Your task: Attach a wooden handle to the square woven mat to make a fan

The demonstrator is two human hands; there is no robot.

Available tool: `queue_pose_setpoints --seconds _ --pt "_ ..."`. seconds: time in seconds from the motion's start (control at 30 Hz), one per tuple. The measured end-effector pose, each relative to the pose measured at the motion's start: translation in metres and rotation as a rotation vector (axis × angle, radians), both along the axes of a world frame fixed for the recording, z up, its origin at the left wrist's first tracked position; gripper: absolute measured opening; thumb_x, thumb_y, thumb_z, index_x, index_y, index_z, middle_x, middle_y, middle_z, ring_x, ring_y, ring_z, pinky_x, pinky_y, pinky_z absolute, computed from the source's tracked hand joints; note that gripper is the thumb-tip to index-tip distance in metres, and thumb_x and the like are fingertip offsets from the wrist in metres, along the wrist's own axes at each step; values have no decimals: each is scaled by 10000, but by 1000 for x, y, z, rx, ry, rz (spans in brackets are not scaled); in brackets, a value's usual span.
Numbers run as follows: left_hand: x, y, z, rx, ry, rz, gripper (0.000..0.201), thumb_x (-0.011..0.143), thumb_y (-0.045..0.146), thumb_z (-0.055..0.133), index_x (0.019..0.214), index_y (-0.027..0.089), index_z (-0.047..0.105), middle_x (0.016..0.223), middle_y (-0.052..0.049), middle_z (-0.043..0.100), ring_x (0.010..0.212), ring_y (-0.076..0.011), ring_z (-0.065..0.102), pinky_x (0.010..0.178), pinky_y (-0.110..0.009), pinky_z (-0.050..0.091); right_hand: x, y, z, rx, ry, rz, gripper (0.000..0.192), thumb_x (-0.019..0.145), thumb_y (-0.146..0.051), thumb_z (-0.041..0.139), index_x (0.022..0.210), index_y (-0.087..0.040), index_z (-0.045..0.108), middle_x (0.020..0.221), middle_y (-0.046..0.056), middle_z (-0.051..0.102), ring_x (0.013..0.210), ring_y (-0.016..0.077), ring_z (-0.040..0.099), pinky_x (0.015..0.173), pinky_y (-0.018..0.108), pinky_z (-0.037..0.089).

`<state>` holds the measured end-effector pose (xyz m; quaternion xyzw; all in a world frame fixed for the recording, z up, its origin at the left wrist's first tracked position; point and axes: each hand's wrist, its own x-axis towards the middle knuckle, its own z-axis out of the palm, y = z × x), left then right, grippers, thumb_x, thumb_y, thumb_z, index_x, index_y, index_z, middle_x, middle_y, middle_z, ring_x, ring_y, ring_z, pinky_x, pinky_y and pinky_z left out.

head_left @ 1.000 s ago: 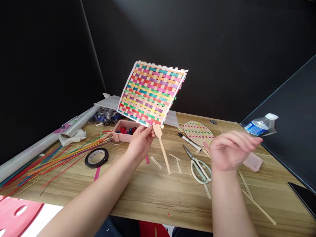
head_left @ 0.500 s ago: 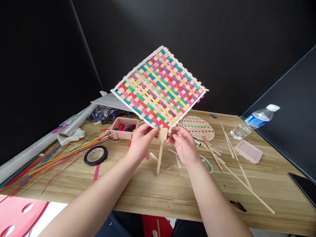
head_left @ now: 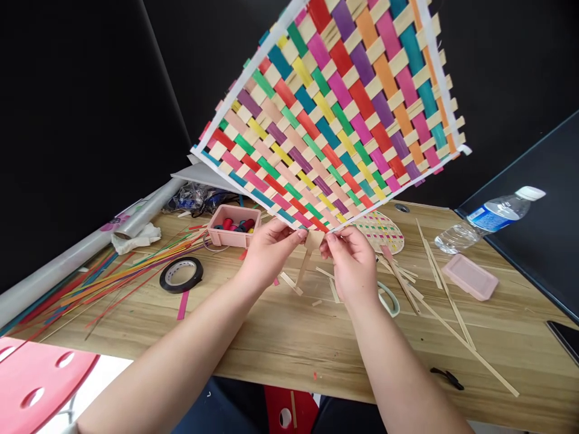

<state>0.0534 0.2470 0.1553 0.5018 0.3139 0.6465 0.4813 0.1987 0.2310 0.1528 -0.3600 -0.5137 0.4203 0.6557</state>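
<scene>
Moved: since half a second ago the woven panel (head_left: 337, 111) has tipped up and toward the camera, so it now fills the upper middle of the view; both hands sit at about the same place as then, at its lowest corner.
Woven panel: a square mat of natural and coloured strips, edged with white tape, held in the air above the surface (head_left: 271, 343), well clear of it.
Heading: it stands on one corner like a diamond; the bottom corner points down to the hands, the far corner runs out of frame at the top. Its long axis, corner to corner, leans up and away to the right.
Handle stick (head_left: 307, 256): a pale flat stick at the bottom corner, hanging down toward the surface, partly hidden by the fingers.
Left hand (head_left: 271, 250): closed in a pinch on the panel's corner and the stick's head.
Right hand (head_left: 350, 262): pinching the same spot from the other side, fingertips nearly touching the left.
Progress: the weaving looks complete and taped; judging by the grip, the stick is being fitted, and whether it is fixed I cannot tell.
Around: scissors (head_left: 391, 299) under the right wrist, a round woven piece (head_left: 384, 232) behind it, tape roll (head_left: 181, 274), pink box (head_left: 234, 226), loose coloured strips (head_left: 113, 280), water bottle (head_left: 491, 218).
</scene>
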Motion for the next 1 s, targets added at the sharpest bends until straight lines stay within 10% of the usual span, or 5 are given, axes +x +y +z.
queue_pose_setpoints --seconds 1.0 --pt "10 -1 3 -152 -207 -119 74 642 197 732 658 175 663 656 17 577 646 -105 482 651 -237 421 -3 9 -8 19 -7 67 119 821 -304 665 838 -223 580 674 -53 551 506 81 515 489 225 459"
